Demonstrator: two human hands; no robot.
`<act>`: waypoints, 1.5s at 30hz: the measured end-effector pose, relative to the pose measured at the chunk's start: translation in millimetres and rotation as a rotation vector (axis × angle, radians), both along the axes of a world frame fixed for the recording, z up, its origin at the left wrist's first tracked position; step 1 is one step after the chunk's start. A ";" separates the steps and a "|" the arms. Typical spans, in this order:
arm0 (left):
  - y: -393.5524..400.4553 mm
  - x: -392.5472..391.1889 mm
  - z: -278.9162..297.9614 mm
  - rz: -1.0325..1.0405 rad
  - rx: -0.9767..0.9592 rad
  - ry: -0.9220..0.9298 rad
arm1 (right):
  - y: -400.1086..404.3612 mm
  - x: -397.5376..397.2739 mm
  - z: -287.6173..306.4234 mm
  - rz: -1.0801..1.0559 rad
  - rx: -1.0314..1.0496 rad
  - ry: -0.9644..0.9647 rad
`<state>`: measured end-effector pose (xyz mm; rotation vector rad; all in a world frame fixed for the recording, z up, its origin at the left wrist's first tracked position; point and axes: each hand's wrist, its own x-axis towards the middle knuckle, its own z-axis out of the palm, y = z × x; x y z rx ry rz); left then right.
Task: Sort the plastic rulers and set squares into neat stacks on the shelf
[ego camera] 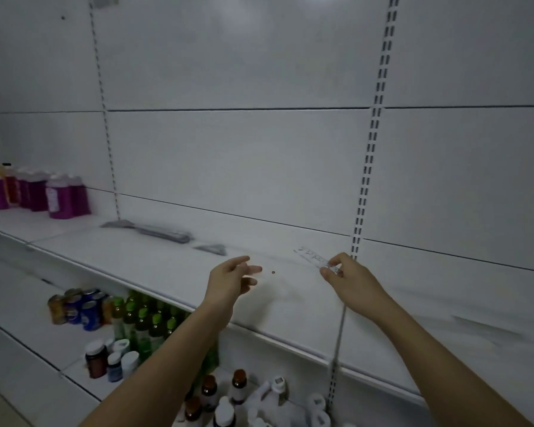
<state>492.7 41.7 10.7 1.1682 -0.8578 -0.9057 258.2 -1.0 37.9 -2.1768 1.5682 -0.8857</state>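
While right hand (347,280) pinches clear ruler (313,257), left hand (232,277) spread beside it

place: a shop aisle
fixtures: white metal shelf (154,266) on slotted wall uprights (371,155)
stock: rows of purple bottles (59,197), drink cans (80,308), green-capped bottles (142,322), brown medicine bottles (208,391)

Both bare forearms reach forward and upward from the bottom of the view, converging toward the middle. The left hand (232,280) hangs loosely open, fingers relaxed and pointing right, holding nothing. The right hand (349,283) is turned leftward, its thumb and fingertips pinched together at its front.
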 end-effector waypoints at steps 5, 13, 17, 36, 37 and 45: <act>4.1 85.9 -4.4 0.091 0.059 0.012 | -2.1 73.6 12.3 0.024 0.023 0.084; -27.7 177.4 -1.8 0.123 0.090 -0.093 | -37.0 153.0 6.6 0.020 0.021 0.179; -66.1 208.1 -3.4 0.067 0.145 -0.191 | -72.5 179.9 -1.9 0.002 0.041 0.179; -231.2 246.8 -13.3 -0.089 0.226 -0.632 | -162.3 252.3 -18.0 -0.101 0.049 0.141; -235.9 246.6 -16.6 -0.088 0.211 -0.716 | -163.0 254.2 -18.7 -0.108 0.057 0.153; -242.5 249.6 -20.3 -0.049 0.111 -1.198 | -167.2 269.2 -15.6 -0.148 0.051 0.168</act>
